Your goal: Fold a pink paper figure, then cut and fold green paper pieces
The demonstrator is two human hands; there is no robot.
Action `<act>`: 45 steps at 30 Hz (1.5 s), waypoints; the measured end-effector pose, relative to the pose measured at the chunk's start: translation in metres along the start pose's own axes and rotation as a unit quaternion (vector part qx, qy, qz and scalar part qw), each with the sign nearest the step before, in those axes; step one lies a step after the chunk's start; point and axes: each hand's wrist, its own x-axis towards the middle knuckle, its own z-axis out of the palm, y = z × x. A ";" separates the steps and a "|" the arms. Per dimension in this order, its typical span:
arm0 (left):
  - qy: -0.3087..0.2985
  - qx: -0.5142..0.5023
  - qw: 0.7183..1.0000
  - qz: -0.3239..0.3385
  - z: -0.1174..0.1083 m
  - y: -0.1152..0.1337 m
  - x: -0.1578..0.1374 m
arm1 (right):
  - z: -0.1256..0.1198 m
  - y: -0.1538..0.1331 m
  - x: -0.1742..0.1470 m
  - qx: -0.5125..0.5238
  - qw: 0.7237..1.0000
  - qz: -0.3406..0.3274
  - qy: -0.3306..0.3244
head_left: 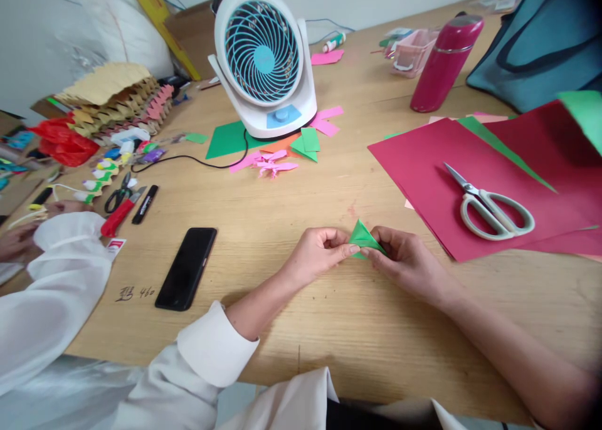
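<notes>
A small folded piece of green paper (361, 234), pointed at the top, is pinched between both hands just above the wooden table. My left hand (322, 249) grips its left side, thumb toward me and fingers curled behind. On the opposite side, my right hand (397, 254) holds the right corner in the same way, and both thumb tips nearly meet at the lower middle. Fingers partly hide the paper's lower corners. To the right, scissors (489, 207) with pale handles lie on sheets of dark red paper (423, 160).
A black phone (185, 268) lies left of my arm. Behind stand a white fan (263, 60) with its cord, folded pink paper pieces (275, 165), and a magenta bottle (446, 63). A co-worker's sleeve (70, 254) rests at left near a red cutter (123, 214).
</notes>
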 end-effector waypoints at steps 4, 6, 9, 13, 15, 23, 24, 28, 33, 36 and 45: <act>0.021 -0.010 1.000 0.013 0.002 -0.003 -0.001 | 0.001 -0.001 0.001 0.013 1.000 0.008 0.004; 0.033 -0.011 0.999 0.016 0.003 -0.004 -0.002 | 0.000 -0.002 0.002 0.018 1.000 0.011 0.004; 0.043 -0.017 0.999 0.018 0.004 -0.004 -0.002 | 0.000 -0.002 0.004 0.036 0.999 0.014 0.009; 0.035 -0.049 0.998 0.013 0.003 -0.004 -0.002 | 0.000 0.000 0.006 0.066 0.997 0.021 0.029; 0.028 -0.058 0.998 0.011 0.002 -0.004 -0.001 | 0.001 0.001 0.006 0.066 0.997 0.024 0.034; 0.049 -0.033 0.998 0.016 0.002 -0.007 -0.001 | 0.002 0.006 0.006 0.053 0.998 0.012 0.033; 0.054 -0.032 0.998 0.018 0.003 -0.007 0.000 | 0.002 0.005 0.006 0.053 0.998 0.012 0.032; 0.063 -0.039 0.997 0.022 0.005 -0.007 0.000 | 0.002 0.004 0.006 0.050 0.998 0.007 0.024; 0.037 -0.034 0.999 0.008 0.002 -0.003 -0.001 | 0.001 0.004 0.004 0.023 1.000 0.008 0.020; 0.027 -0.028 0.999 0.004 0.001 -0.002 -0.001 | 0.001 0.002 0.003 0.012 1.000 0.010 0.026; 0.124 -0.148 0.981 -0.005 0.004 0.004 -0.001 | 0.002 -0.005 0.005 0.102 0.992 0.048 0.065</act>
